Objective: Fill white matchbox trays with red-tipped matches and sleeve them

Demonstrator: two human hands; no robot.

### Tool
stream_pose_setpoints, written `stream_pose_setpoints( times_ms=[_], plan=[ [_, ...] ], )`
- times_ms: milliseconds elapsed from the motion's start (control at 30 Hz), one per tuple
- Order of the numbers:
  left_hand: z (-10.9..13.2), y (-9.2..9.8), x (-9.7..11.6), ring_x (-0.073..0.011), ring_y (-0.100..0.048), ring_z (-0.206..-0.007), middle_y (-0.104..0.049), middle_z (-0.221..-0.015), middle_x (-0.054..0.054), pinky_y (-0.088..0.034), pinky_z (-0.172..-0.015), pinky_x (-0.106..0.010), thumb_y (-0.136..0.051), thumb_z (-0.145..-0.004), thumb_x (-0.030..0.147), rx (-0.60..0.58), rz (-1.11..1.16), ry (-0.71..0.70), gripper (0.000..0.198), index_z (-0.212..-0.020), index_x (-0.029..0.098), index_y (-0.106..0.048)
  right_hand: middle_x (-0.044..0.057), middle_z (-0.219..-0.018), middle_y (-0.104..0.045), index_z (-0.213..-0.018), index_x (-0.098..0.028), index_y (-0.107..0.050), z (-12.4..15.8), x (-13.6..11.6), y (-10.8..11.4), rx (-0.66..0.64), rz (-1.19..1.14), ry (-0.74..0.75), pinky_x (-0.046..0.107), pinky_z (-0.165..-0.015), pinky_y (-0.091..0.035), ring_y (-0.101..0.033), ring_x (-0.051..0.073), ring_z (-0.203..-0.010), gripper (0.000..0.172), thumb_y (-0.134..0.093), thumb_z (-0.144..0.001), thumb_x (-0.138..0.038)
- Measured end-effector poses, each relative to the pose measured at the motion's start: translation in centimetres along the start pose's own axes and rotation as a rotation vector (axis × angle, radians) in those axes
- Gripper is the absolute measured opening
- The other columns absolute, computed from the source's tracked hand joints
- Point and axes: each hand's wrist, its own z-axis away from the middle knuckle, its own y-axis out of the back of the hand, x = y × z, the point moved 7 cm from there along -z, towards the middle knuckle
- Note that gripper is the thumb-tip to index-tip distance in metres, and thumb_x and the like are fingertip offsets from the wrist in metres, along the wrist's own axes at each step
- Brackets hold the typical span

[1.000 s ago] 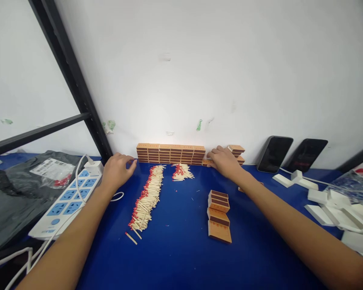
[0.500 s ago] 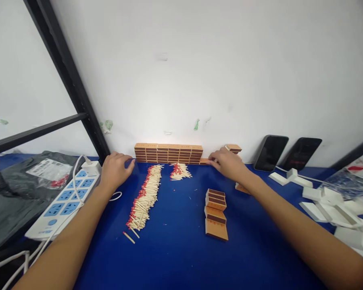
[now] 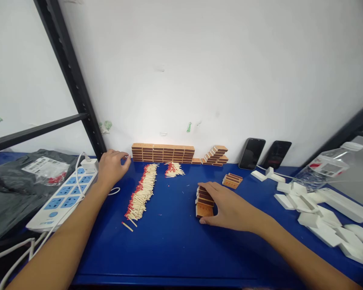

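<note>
My right hand [image 3: 226,205] spans a leaning pile of matchboxes [image 3: 205,201] on the blue table, fingers over its far end and thumb at its near end. Beside the left end of a long wall of stacked matchboxes [image 3: 163,153] rests my left hand [image 3: 114,167], fingers loosely curled, thumb apart, nothing visible in it. One low matchbox [image 3: 196,161] lies at the wall's right end. Right of it, several matchboxes [image 3: 215,156] lean in a slanted heap. A small group of matchboxes [image 3: 232,181] lies beyond my right hand.
A long row of red-tipped matches [image 3: 142,193] and a smaller heap of matches [image 3: 174,170] lie before the wall of boxes. At left is a power strip [image 3: 53,214]. Two phones [image 3: 252,154] lean at the back, near white blocks [image 3: 329,217] and a plastic bottle [image 3: 326,165].
My right hand has left the low matchbox by the wall and come nearer, onto the leaning pile. The left hand stays by the wall's left end. The view has shifted rightward.
</note>
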Motion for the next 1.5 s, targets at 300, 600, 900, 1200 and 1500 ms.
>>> stream_pose_setpoints(
  times_ms=[300, 600, 900, 1200, 1500],
  plan=[
    [-0.1, 0.2, -0.1, -0.0332, -0.069, -0.096, -0.084, -0.096, -0.012, -0.05, -0.086, -0.046, -0.052, -0.099, 0.039, 0.004, 0.02, 0.003, 0.036, -0.094, 0.02, -0.082, 0.017, -0.143, -0.072, -0.152, -0.019, -0.059, -0.5, 0.2, 2.1, 0.004, -0.016, 0.042, 0.048, -0.106, -0.058, -0.072, 0.036, -0.123, 0.074, -0.074, -0.086, -0.047],
    [-0.2, 0.1, 0.1, -0.0328, -0.07, -0.095, -0.083, -0.093, -0.013, -0.052, -0.088, -0.045, -0.052, -0.099, 0.038, -0.026, 0.031, -0.012, 0.036, -0.093, 0.019, -0.083, 0.015, -0.142, -0.073, -0.152, -0.018, -0.056, -2.9, 2.7, 3.9, 0.003, -0.137, 0.042, 0.046, -0.109, -0.058, -0.072, 0.033, -0.125, 0.082, -0.081, -0.077, -0.043],
    [-0.1, -0.1, 0.4, -0.0323, -0.069, -0.093, -0.081, -0.089, -0.013, -0.053, -0.088, -0.045, -0.052, -0.099, 0.039, -0.038, 0.045, -0.039, 0.037, -0.09, 0.02, -0.082, 0.017, -0.144, -0.072, -0.147, -0.015, -0.063, -8.6, 7.4, 4.9, 0.022, 0.016, 0.002, 0.047, -0.112, -0.056, -0.07, 0.036, -0.129, 0.083, -0.086, -0.071, -0.037],
    [-0.1, -0.3, 0.8, -0.032, -0.07, -0.093, -0.079, -0.087, -0.013, -0.054, -0.087, -0.044, -0.052, -0.099, 0.04, -0.048, 0.037, -0.05, 0.038, -0.09, 0.019, -0.082, 0.019, -0.138, -0.074, -0.143, -0.02, -0.068, -2.7, 14.6, 8.1, 0.225, -0.004, -0.268, 0.049, -0.097, -0.062, -0.074, 0.04, -0.12, 0.088, -0.084, -0.071, -0.068],
    [-0.2, -0.2, 1.0, -0.0318, -0.07, -0.091, -0.08, -0.088, -0.012, -0.054, -0.084, -0.043, -0.052, -0.098, 0.042, -0.07, 0.041, -0.064, 0.037, -0.09, 0.021, -0.081, 0.007, -0.096, -0.082, -0.096, -0.022, -0.073, -3.8, 14.2, 5.7, 0.054, 0.05, -0.201, 0.037, -0.073, -0.058, -0.076, 0.029, -0.088, 0.027, -0.076, -0.078, -0.043]
  ],
)
